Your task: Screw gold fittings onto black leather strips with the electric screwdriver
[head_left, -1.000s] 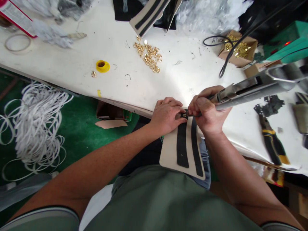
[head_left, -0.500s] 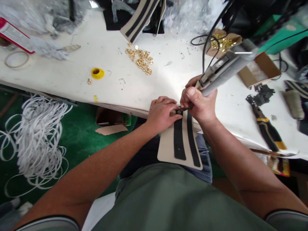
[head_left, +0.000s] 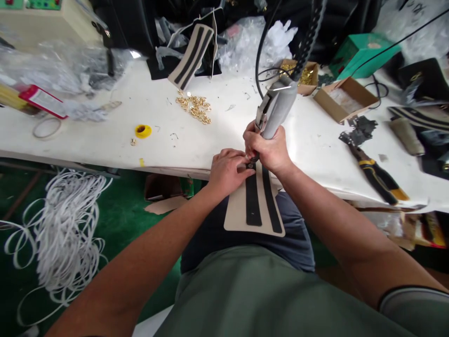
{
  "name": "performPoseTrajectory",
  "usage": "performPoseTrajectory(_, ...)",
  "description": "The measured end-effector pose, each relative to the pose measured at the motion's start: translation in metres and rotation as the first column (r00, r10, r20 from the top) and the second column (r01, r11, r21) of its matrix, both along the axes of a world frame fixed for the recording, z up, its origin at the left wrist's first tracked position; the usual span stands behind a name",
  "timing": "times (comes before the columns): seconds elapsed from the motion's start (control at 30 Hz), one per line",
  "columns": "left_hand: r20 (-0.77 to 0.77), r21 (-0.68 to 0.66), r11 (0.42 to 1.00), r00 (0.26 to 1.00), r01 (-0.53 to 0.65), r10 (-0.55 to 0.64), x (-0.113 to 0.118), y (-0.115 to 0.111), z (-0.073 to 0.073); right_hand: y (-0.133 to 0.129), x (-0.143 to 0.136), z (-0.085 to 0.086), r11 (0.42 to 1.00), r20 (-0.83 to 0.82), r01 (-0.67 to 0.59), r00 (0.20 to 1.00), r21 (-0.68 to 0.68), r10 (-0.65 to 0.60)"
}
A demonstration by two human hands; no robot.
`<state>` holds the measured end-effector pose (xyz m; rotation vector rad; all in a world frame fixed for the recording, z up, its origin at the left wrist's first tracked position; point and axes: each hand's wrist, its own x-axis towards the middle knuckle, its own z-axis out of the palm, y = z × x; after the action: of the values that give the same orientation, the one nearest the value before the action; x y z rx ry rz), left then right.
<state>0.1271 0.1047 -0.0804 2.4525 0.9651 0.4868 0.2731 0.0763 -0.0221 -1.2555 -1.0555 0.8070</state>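
Note:
A beige panel [head_left: 233, 216] with two black strips projects over the table's front edge above my lap. My left hand [head_left: 229, 171] lies on its upper left part, thumb and fingers pinching around a small dark fitting [head_left: 250, 165] at the top of the left strip. My right hand [head_left: 268, 149] is closed around the lower end of a grey electric screwdriver [head_left: 279, 105], which leans slightly right and hangs from a black coiled cord. Its tip points down at the fitting; the right fingers partly hide the contact.
Gold hardware pieces [head_left: 196, 109] lie loose on the white table [head_left: 168, 164], left of a small cardboard box [head_left: 345, 100]. Black-and-yellow pliers [head_left: 380, 180] lie right, by dark metal plates [head_left: 363, 130]. A yellow tape roll [head_left: 142, 131] is at left; white strapping [head_left: 68, 238] piles on the floor.
The camera view has shifted, showing more of the table's back. The screwdriver stands more upright than before, its tip still at the fitting. Both hands keep their hold.

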Motion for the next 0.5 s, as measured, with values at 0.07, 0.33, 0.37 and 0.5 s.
performPoseTrajectory(0.07, -0.002, 0.003, 1.0, 1.0, -0.003, 0.003, -0.0001, 0.0, 0.0001, 0.0013, 0.0003, 0.0016, 1.0, 0.009, -0.002, 1.0, 0.009, 0.002)
performPoseTrajectory(0.33, 0.005, -0.001, 1.0, 1.0, 0.009, -0.009, -0.0007, 0.0001, -0.0004, 0.0051, 0.0021, -0.0054, 0.997, 0.011, -0.075, 0.997, 0.024, 0.075)
performPoseTrajectory(0.37, 0.007, 0.001, 1.0, 1.0, 0.008, -0.008, -0.0007, 0.0, -0.0009, 0.0049, 0.0021, -0.0061, 0.996, 0.012, -0.088, 0.996, 0.024, 0.088)
performPoseTrajectory(0.5, -0.002, 0.006, 1.0, 1.0, 0.002, -0.002, -0.0009, -0.0006, -0.0021, 0.0029, 0.0016, -0.0067, 0.994, 0.016, -0.109, 0.994, 0.019, 0.109)
